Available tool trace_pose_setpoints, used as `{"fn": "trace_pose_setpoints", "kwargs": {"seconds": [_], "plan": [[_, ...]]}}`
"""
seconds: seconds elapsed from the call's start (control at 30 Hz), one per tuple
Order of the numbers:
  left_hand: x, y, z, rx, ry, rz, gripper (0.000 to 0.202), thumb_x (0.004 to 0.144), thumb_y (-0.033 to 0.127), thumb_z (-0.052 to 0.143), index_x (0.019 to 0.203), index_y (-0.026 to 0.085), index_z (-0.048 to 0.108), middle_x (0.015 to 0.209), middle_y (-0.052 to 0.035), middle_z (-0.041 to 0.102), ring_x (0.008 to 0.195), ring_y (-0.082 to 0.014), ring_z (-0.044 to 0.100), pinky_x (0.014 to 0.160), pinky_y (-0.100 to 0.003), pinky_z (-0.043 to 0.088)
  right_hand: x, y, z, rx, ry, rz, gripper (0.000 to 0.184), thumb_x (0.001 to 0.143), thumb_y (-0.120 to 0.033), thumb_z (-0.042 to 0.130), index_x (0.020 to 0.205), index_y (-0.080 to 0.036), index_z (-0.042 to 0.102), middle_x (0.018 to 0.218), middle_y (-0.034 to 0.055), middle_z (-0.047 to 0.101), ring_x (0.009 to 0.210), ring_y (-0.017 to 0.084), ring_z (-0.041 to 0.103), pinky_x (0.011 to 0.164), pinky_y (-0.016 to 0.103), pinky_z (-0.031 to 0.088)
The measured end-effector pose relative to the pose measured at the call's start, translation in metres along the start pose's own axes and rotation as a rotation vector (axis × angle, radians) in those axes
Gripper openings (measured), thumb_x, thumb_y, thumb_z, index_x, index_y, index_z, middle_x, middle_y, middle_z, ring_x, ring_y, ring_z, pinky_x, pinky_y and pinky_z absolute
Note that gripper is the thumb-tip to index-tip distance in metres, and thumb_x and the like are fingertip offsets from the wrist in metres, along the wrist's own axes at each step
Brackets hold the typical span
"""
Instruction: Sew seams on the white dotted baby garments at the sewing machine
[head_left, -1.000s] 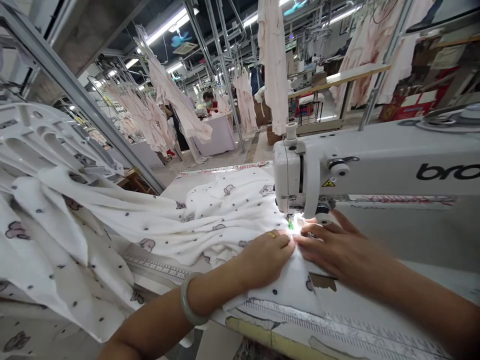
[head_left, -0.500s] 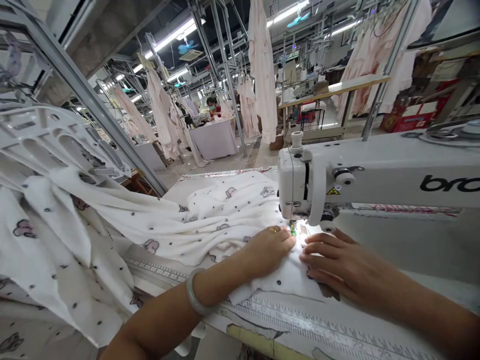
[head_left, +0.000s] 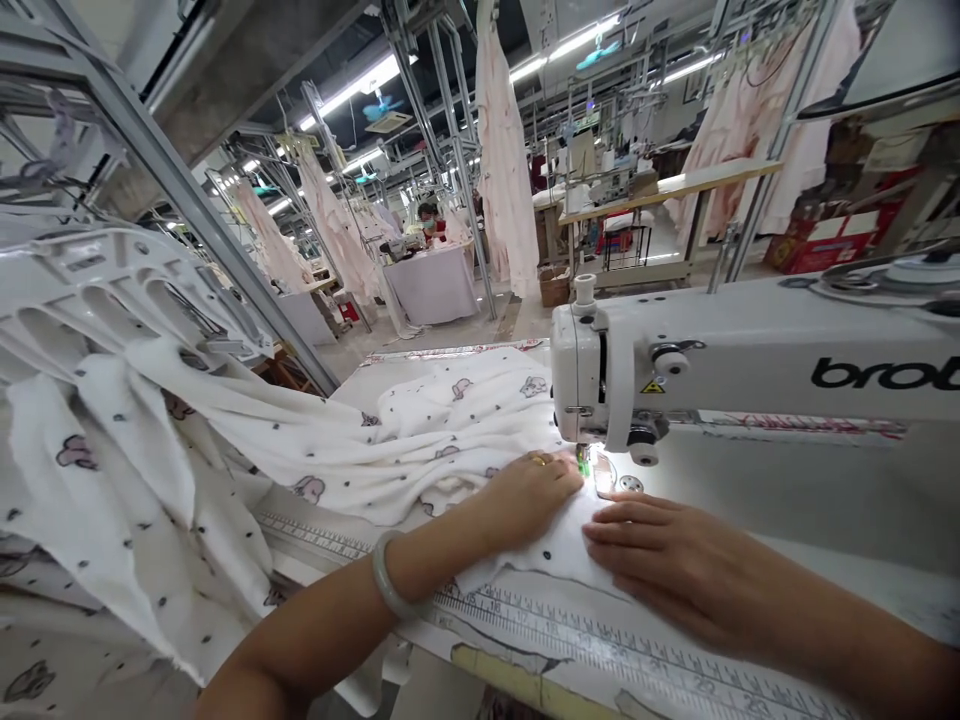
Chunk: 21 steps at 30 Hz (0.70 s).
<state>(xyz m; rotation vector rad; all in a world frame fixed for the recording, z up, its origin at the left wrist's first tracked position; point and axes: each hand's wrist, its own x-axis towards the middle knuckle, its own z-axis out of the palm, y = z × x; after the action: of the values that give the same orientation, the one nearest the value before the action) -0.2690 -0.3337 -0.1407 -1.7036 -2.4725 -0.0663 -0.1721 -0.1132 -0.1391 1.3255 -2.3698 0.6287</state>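
A white fleecy cloth (head_left: 457, 425) printed with small dots and pink animal figures lies bunched under the sewing machine (head_left: 581, 365). My left hand (head_left: 531, 500) rests flat on it, fingertips beside the green-tinted presser foot (head_left: 583, 461); its thumb is hidden. To the right of the needle, my right hand (head_left: 679, 560) lies with fingers stretched out over the cloth's edge, palm down. Both hands press the cloth against the table, and neither appears to grasp it. A lamp lights the needle area brightly.
A ruler strip (head_left: 570, 635) runs along the table's front edge. At left, more cloth hangs from a white slotted clamp rack (head_left: 112, 265). Pale pink garments (head_left: 506, 170) hang beyond the table, and a co-worker (head_left: 431, 225) sits farther back.
My right hand has shifted slightly left and nearer me, its fingers now closer together and flatter. The left hand has barely moved. The camera view has shifted slightly.
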Motion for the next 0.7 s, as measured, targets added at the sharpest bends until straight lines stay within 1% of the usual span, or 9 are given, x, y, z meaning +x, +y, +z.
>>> {"fn": "trace_pose_setpoints", "kwargs": {"seconds": [0.07,0.13,0.2,0.3,0.37,0.43,0.53,0.6,0.7], "plan": [[-0.008,0.005,-0.007,0.062,-0.017,-0.019,0.023,0.1,0.008,0.053,0.122,0.011,0.059,0.141,-0.0153,0.065,0.136,-0.0256,0.058,0.114,-0.04,0.048,0.001,-0.003,-0.001,0.023,-0.002,-0.013,0.028,0.109,-0.018,0.045,0.116,-0.02,0.072,0.111,0.0049,0.079,0.111,0.021,0.07,0.104,0.036,0.053],[-0.018,0.011,-0.014,0.156,-0.021,-0.078,0.031,0.098,0.005,0.053,0.128,0.013,0.056,0.144,-0.0152,0.062,0.136,-0.0278,0.057,0.113,-0.044,0.048,0.001,-0.005,-0.001,0.049,-0.005,-0.012,0.028,0.108,-0.018,0.045,0.111,-0.02,0.073,0.107,0.0047,0.079,0.11,0.021,0.071,0.106,0.037,0.052],[-0.028,0.017,-0.022,0.239,-0.009,-0.171,0.037,0.095,0.001,0.051,0.129,0.014,0.054,0.133,-0.0139,0.067,0.125,-0.0282,0.063,0.11,-0.047,0.049,0.0,-0.006,0.0,0.066,-0.014,-0.003,0.029,0.109,-0.02,0.045,0.112,-0.021,0.074,0.103,0.005,0.079,0.109,0.021,0.071,0.105,0.037,0.053],[-0.038,0.027,-0.033,0.273,0.056,-0.264,0.038,0.089,-0.004,0.047,0.12,0.014,0.058,0.104,-0.0103,0.07,0.096,-0.0266,0.068,0.096,-0.045,0.054,0.001,-0.008,0.0,0.061,-0.014,-0.013,0.032,0.11,-0.022,0.042,0.119,-0.02,0.073,0.095,0.0055,0.077,0.104,0.022,0.072,0.099,0.036,0.055],[-0.04,0.036,-0.039,0.232,0.135,-0.254,0.038,0.087,-0.005,0.044,0.116,0.014,0.06,0.096,-0.0097,0.069,0.086,-0.0252,0.065,0.086,-0.042,0.055,0.002,-0.01,-0.001,0.067,-0.023,-0.014,0.034,0.111,-0.024,0.04,0.116,-0.021,0.074,0.09,0.0056,0.076,0.098,0.022,0.072,0.096,0.036,0.056],[-0.04,0.046,-0.042,0.153,0.163,-0.198,0.036,0.088,-0.001,0.044,0.116,0.015,0.061,0.095,-0.0089,0.069,0.082,-0.0239,0.064,0.08,-0.038,0.054,0.003,-0.012,-0.002,0.087,-0.067,-0.01,0.035,0.111,-0.025,0.039,0.11,-0.022,0.074,0.089,0.0057,0.075,0.094,0.021,0.071,0.094,0.035,0.056],[-0.038,0.06,-0.04,-0.011,0.035,-0.123,0.025,0.093,0.008,0.049,0.112,0.017,0.062,0.092,-0.0058,0.069,0.078,-0.022,0.063,0.077,-0.036,0.054,0.004,-0.015,-0.003,0.127,-0.154,-0.006,0.032,0.11,-0.025,0.04,0.105,-0.022,0.071,0.091,0.0062,0.074,0.092,0.022,0.07,0.089,0.036,0.055],[-0.037,0.065,-0.037,-0.108,-0.037,-0.126,0.018,0.097,0.015,0.05,0.109,0.017,0.062,0.094,-0.0056,0.068,0.081,-0.0218,0.064,0.08,-0.037,0.055,0.005,-0.016,-0.003,0.154,-0.189,-0.001,0.029,0.109,-0.026,0.041,0.102,-0.022,0.069,0.09,0.0064,0.073,0.089,0.023,0.07,0.084,0.037,0.054],[-0.039,0.065,-0.031,-0.229,-0.026,-0.181,0.027,0.092,0.019,0.057,0.118,0.016,0.06,0.107,-0.0094,0.066,0.097,-0.0252,0.064,0.087,-0.038,0.057,0.005,-0.016,-0.003,0.176,-0.235,0.011,0.025,0.108,-0.027,0.042,0.099,-0.021,0.065,0.091,0.0059,0.071,0.088,0.023,0.068,0.081,0.037,0.052]]}}
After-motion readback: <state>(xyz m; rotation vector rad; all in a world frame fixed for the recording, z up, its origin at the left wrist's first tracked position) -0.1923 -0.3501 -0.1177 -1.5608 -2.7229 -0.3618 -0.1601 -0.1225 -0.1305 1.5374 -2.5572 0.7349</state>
